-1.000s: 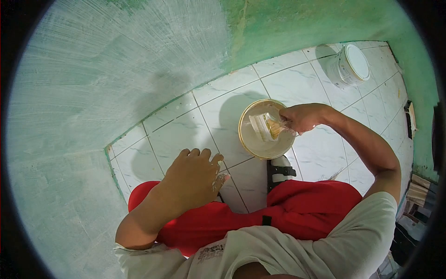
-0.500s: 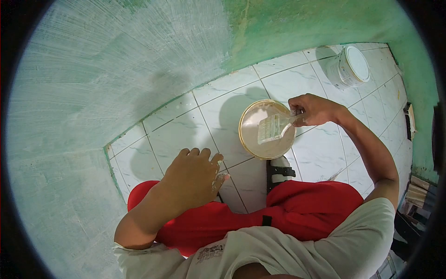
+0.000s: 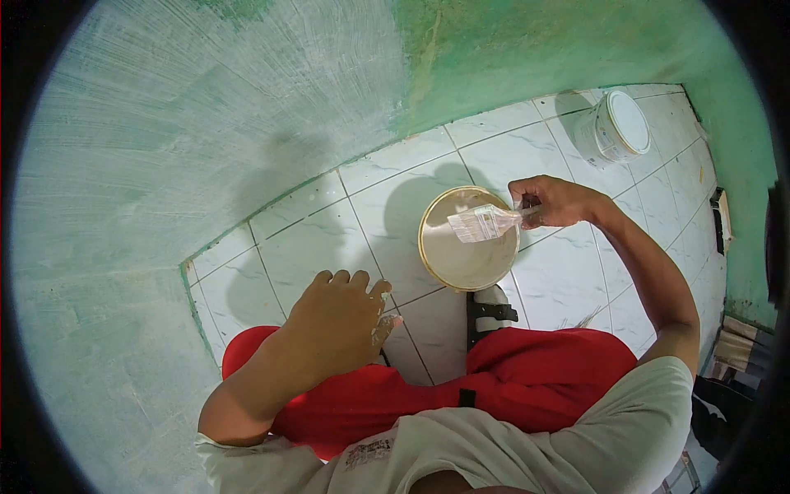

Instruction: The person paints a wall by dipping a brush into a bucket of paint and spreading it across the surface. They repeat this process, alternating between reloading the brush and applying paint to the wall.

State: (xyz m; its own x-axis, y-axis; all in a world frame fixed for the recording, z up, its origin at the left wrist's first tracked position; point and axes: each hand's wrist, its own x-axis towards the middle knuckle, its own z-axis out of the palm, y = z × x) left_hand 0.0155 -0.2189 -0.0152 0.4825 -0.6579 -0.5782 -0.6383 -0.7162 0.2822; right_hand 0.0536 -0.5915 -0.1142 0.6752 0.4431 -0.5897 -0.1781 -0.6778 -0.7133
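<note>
My right hand point(image 3: 555, 200) grips a wide paintbrush point(image 3: 484, 223) by its handle. The brush points left over the mouth of an open paint bucket point(image 3: 424, 247), its bristles coated in white. Pale paint covers the inside of the bucket, which stands on the tiles by my foot. My left hand point(image 3: 350, 317) hangs over my red-trousered knee, holding nothing, with its fingers apart and white smears on thumb and index finger.
A lidded white tub point(image 3: 613, 130) stands on the tiled floor point(image 3: 411, 156) at the upper right. The wall point(image 3: 247, 99) is streaked white at left and bare green point(image 3: 535, 49) further right. My sandalled foot point(image 3: 492, 311) is just below the bucket.
The brush has turned in my right hand, so its bristles lie higher and flatter over the bucket. My left hand stays in about the same place.
</note>
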